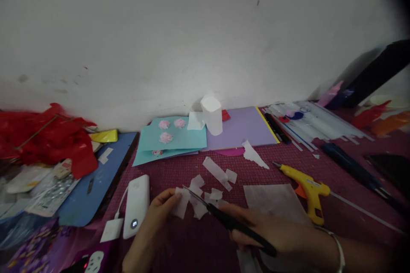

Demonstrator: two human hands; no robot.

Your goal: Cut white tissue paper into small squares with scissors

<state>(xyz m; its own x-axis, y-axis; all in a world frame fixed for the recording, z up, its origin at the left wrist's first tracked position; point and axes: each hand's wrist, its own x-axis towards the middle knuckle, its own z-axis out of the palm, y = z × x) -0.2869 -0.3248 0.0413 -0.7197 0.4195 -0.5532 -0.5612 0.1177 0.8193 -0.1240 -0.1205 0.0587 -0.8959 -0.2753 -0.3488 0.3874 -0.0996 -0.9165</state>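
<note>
My left hand (155, 219) pinches a small piece of thin white paper (181, 207) between thumb and fingertips. In my right hand (261, 226) is a pair of scissors (238, 226) with black handles, its blades pointing up and left against the held paper's edge. I cannot tell how far the blades are apart. Several cut scraps of white paper (216, 193) lie around the blades, with a longer strip (215, 169) just beyond. A larger translucent sheet (269, 198) rests partly beneath my right hand and forearm.
Right of my hand lies a yellow glue gun (307, 187). A white power bank (137, 204) sits at left. Behind, a teal card (192, 138) with pink tufts, a purple sheet (245, 130) and an upright white roll (212, 117) stand near the wall. Red fabric (48, 140) is far left.
</note>
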